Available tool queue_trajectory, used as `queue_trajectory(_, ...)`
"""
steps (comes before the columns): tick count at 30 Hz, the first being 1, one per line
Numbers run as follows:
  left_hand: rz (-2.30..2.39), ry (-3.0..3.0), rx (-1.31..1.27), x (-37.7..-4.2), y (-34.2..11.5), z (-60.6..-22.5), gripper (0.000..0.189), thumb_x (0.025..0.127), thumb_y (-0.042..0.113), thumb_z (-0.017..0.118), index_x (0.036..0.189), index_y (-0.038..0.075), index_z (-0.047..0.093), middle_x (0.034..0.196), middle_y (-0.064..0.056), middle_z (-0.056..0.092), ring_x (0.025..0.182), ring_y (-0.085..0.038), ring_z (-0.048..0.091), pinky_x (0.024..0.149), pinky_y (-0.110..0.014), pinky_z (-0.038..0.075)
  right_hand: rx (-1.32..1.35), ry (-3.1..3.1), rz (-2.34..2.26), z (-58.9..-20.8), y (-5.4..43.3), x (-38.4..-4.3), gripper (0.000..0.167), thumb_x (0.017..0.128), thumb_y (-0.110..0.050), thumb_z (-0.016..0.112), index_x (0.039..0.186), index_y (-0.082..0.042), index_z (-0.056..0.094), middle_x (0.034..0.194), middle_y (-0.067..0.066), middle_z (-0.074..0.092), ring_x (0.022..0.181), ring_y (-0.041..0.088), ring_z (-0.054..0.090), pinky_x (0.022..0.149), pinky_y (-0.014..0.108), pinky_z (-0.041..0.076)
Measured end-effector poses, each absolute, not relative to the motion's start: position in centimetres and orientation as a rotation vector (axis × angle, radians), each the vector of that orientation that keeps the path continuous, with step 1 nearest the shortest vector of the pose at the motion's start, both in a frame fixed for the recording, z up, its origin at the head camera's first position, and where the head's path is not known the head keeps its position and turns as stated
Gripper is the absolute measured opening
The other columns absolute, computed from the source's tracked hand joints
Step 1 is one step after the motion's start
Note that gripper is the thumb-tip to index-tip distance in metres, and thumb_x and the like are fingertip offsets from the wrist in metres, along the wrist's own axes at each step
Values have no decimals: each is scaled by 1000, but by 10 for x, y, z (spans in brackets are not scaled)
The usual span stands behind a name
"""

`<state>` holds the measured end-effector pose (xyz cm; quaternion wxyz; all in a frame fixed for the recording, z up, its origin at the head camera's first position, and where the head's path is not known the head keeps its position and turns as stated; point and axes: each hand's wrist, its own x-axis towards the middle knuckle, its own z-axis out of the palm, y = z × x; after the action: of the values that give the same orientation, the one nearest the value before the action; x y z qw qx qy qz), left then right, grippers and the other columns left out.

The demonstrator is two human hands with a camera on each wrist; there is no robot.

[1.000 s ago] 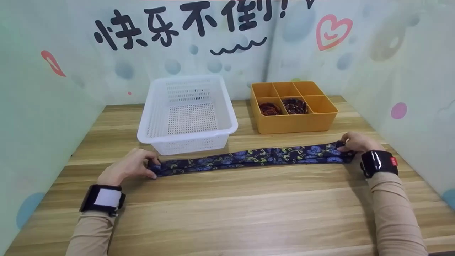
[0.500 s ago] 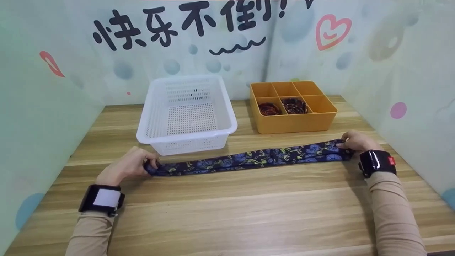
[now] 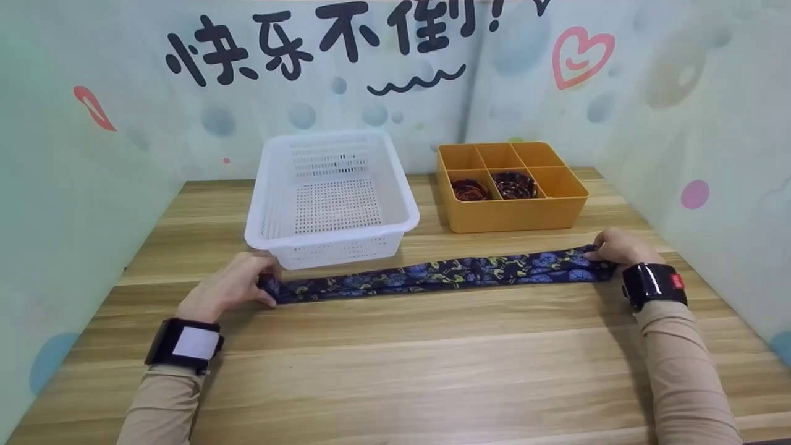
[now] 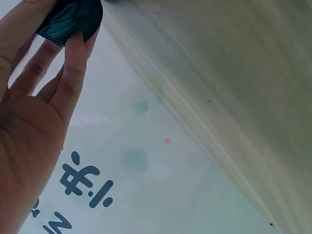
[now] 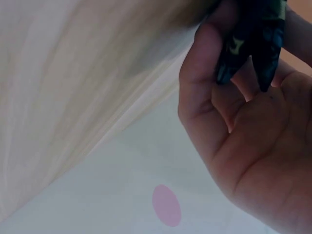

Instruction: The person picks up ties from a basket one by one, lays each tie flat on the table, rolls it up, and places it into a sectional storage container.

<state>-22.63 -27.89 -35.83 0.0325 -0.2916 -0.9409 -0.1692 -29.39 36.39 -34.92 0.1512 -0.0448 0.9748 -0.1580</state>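
A long, narrow scarf [image 3: 432, 276], folded lengthwise, stretches across the wooden table in the head view. It is dark navy with blue flowers and yellow-green figures. My left hand [image 3: 232, 286] pinches its left end between thumb and fingers, close below the white basket. In the left wrist view the scarf's end [image 4: 73, 20] shows as a rounded, dark fold held in the fingers. At the other end, my right hand [image 3: 625, 248] grips the cloth. Two pointed layers of the scarf [image 5: 265, 53] hang past those fingers in the right wrist view.
A white perforated basket [image 3: 334, 238] stands behind the left hand. To its right, an orange divided box [image 3: 516, 215] has a rolled reddish cloth [image 3: 471, 190] and a rolled dark patterned cloth [image 3: 516, 185] in two front compartments. Printed panels enclose the table's back and sides.
My left hand has shifted slightly right, and the scarf's left end now bunches up under its fingers. The basket sits a touch further right. My right hand has barely moved.
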Motion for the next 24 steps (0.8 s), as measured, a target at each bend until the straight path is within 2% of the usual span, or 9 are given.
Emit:
queue_trajectory(3,-525,-2880,-874,-228,-277,-359,32,56,10,87,73,5,61,77,-5,65,73,-18,59,66,-32,49,-119,2793,-455,-350,364,-294,38,89,-26,62,97,12,60,78,14,62,72,21,56,60,24,42)
queue_trajectory(6,-519,-2893,-864,-227,-274,-357,27,56,13,87,68,6,64,77,-5,67,75,-19,62,68,-32,51,-110,2788,-475,-350,364,-295,38,89,-25,62,96,12,59,78,15,62,71,20,56,59,24,43)
queue_trajectory(9,-518,-2920,-867,-223,-273,-352,25,58,14,86,75,3,71,86,-10,70,81,-23,64,72,-36,54,-100,2780,-505,-350,364,-295,38,89,-23,62,97,13,58,80,17,62,70,19,57,59,24,45)
queue_trajectory(14,-476,-2956,-917,-215,-272,-345,31,63,4,82,93,1,75,100,-18,66,79,-24,61,68,-32,52,-106,2788,-514,-350,364,-295,36,88,-21,62,96,14,58,79,18,62,69,19,57,58,25,46)
queue_trajectory(15,-468,-2961,-924,-214,-271,-345,32,63,3,81,94,1,74,100,-19,65,78,-23,60,66,-31,51,-111,2793,-509,-350,364,-295,36,88,-21,62,95,14,59,79,18,62,69,19,57,58,25,46)
queue_trajectory(19,-519,-2986,-872,-216,-270,-347,37,65,6,81,99,-3,70,98,-20,66,83,-30,63,74,-40,54,-116,2801,-493,-350,364,-294,35,88,-21,62,94,13,59,77,16,62,69,19,56,58,24,44)
queue_trajectory(22,-601,-2997,-806,-219,-270,-348,37,63,7,83,95,-2,66,93,-21,69,85,-34,65,78,-47,54,-93,2813,-471,-348,361,-292,33,88,-22,62,89,11,60,73,12,61,67,18,54,57,24,42)
queue_trajectory(24,-628,-2993,-777,-220,-270,-350,34,62,6,82,91,0,66,91,-19,70,81,-32,66,75,-44,55,-68,2845,-427,-346,357,-291,31,86,-22,64,83,9,61,70,10,59,66,19,53,57,26,42)
